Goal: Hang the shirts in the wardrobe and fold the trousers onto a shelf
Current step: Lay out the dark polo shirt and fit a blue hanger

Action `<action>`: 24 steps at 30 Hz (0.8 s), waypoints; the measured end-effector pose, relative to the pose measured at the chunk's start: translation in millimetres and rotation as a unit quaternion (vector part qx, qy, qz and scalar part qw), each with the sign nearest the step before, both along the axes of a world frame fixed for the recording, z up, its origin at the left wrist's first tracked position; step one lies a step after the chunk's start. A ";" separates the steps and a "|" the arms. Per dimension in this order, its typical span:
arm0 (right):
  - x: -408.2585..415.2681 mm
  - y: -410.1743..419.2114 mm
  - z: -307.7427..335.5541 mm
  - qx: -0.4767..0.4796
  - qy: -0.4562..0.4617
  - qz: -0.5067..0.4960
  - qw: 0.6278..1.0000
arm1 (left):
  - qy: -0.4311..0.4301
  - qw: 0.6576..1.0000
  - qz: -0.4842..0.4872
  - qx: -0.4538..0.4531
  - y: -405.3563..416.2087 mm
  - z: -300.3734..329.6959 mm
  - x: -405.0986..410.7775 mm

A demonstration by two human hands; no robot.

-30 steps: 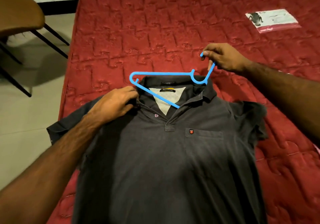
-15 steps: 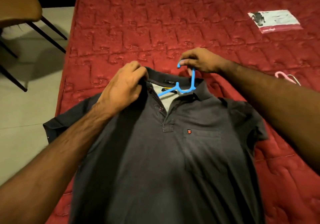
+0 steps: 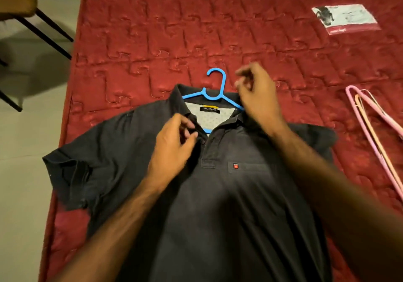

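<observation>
The shirt (image 3: 218, 194) is soft and floppy. It is best lifted by the blue hanger (image 3: 214, 90) hook. Nothing is held by the left hand (image 3: 174, 148) or the right hand (image 3: 255, 90).

Dark grey shirt (image 3: 218, 205) with red chest badge (image 3: 235, 166), on red puzzle-quilted mattress (image 3: 174, 31). Blue hanger (image 3: 214, 95) in collar. Pink and orange hangers (image 3: 375, 133) alongside.

The shirt (image 3: 218, 194) lies on the mattress (image 3: 152, 31), hanger (image 3: 214, 90) inside its collar, spare hangers (image 3: 375, 133) to the right.
</observation>
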State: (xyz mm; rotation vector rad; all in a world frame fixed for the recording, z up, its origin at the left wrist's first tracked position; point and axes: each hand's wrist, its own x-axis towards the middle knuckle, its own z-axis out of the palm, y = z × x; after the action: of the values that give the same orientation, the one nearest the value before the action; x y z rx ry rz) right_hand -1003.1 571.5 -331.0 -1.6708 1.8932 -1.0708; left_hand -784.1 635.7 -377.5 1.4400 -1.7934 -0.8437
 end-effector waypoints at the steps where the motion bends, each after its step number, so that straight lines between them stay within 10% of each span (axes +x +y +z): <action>1: 10.0 33.5 -1.4 0.019 -0.027 0.021 0.999 | 0.011 0.999 0.014 0.040 8.1 -10.0 -2.9; 6: 54.5 118.3 -47.1 0.176 -0.111 -0.057 0.977 | -0.007 0.996 0.022 0.092 12.4 -31.0 -11.9; 17: 84.0 98.7 -51.5 0.244 0.043 -0.210 0.946 | -0.061 0.980 0.068 0.179 -6.0 -19.3 -25.6; 24: 70.8 112.8 -57.1 0.159 -0.231 -0.192 0.940 | 0.050 0.962 0.115 0.243 -1.5 -17.6 -26.6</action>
State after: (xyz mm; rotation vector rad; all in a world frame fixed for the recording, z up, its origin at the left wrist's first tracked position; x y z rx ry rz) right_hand -932.3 684.3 -388.1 -0.8014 1.9710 -1.1022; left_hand -810.7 634.2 -395.2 1.8311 -1.3594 -1.2646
